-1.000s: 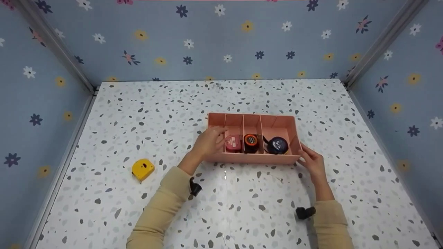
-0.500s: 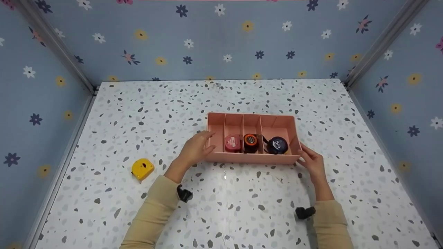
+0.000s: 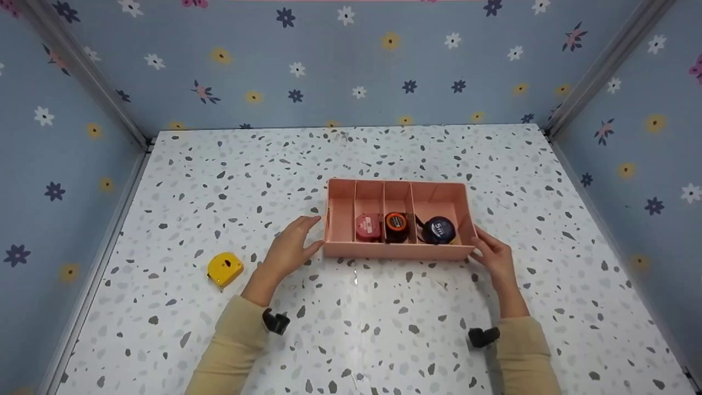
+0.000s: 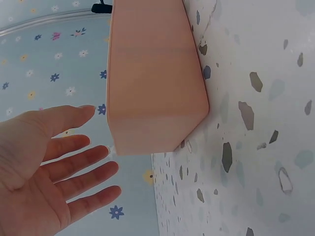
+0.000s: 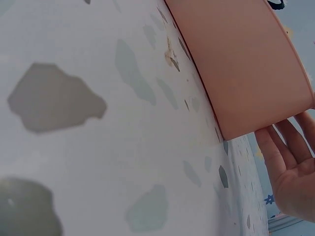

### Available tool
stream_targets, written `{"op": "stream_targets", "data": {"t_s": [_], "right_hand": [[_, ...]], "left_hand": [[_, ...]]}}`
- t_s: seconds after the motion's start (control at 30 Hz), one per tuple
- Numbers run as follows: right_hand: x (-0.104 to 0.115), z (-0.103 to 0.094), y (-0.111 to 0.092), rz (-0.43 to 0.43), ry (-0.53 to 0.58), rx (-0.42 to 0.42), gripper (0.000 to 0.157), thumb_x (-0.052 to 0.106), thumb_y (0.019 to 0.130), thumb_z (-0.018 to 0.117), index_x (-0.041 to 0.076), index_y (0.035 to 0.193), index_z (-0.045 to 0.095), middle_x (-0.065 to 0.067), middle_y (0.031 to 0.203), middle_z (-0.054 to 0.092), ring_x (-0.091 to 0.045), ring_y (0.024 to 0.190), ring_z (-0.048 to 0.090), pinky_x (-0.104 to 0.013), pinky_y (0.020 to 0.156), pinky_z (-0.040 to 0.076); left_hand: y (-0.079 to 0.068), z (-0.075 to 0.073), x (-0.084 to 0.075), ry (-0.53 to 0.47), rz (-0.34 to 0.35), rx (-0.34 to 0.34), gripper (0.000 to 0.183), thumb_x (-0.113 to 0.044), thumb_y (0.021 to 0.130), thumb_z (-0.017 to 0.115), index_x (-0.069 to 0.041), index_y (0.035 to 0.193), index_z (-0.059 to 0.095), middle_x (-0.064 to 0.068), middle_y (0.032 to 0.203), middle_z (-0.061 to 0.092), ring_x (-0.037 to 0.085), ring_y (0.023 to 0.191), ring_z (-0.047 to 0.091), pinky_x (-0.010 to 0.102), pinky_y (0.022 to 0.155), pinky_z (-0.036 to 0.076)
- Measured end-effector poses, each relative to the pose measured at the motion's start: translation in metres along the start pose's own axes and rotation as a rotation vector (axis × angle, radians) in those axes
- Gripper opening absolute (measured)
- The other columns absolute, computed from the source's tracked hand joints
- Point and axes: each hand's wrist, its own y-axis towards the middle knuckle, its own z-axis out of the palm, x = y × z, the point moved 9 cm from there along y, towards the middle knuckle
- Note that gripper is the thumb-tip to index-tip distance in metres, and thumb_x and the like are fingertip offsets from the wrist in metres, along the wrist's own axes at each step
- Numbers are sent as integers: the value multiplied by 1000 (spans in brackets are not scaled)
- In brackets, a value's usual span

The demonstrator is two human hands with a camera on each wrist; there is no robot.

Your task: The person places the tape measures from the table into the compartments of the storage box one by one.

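A pink divided box (image 3: 395, 251) sits on the table with three tape measures in its compartments. From left to right they are a pink tape measure (image 3: 368, 227), a black and orange tape measure (image 3: 396, 225) and a dark blue tape measure (image 3: 440, 230) marked 5m. The leftmost compartment holds nothing. My left hand (image 3: 288, 249) is just off the box's left end, fingers spread and extended; the left wrist view shows nothing in its palm (image 4: 29, 196). Against the box's right end rest the fingers (image 5: 268, 145) of my right hand (image 3: 495, 258), near the front corner.
A yellow tape measure (image 3: 225, 269) lies on the speckled white table (image 3: 406, 351), left of my left hand. Blue flowered panels (image 3: 351, 66) enclose the table at the back and both sides.
My left hand has drawn back leftward, out of the box's left end, to just outside it. The right hand, the box and the tape measures stay in place.
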Motion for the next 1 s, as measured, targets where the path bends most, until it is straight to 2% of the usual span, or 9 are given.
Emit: {"op": "stream_targets", "data": {"t_s": [0.3, 0.43, 0.7, 0.83, 1.0], "right_hand": [[1, 3, -2, 1, 36, 34, 63, 44, 71, 69, 13, 124, 54, -7, 130, 47, -19, 111, 49, -27, 74, 50], [1, 3, -2, 2, 55, 52, 64, 44, 71, 69, 12, 125, 52, -8, 131, 45, -20, 112, 48, -26, 75, 49], [-1, 1, -1, 20, 63, 19, 57, 38, 73, 70, 13, 123, 55, -4, 128, 48, -17, 111, 49, -25, 73, 50], [0, 0, 0, 25, 66, 11, 55, 35, 74, 70, 12, 122, 56, -3, 127, 49, -16, 110, 50, -25, 73, 50], [1, 2, -1, 24, 38, 16, 65, 44, 69, 71, 12, 123, 55, -5, 129, 48, -18, 111, 49, -24, 72, 50]], "left_hand": [[-18, -6, 20, -13, -54, -17, 54, -18, 83, 62, -4, 131, 41, 13, 122, 47, 25, 108, 49, 40, 89, 41], [-24, -5, 30, -5, -87, -4, 57, -20, 84, 62, -4, 133, 37, 14, 126, 44, 27, 113, 44, 41, 94, 37], [-35, -6, 50, 4, -129, -3, 60, -19, 84, 62, -2, 134, 34, 19, 130, 37, 32, 118, 37, 44, 97, 32], [-42, -7, 59, -4, -136, -18, 61, -19, 83, 62, -1, 134, 34, 20, 131, 35, 33, 119, 36, 45, 97, 32], [-49, -9, 71, -1, -123, -51, 61, -17, 83, 63, 1, 133, 34, 22, 128, 37, 34, 116, 38, 45, 95, 34]]}}
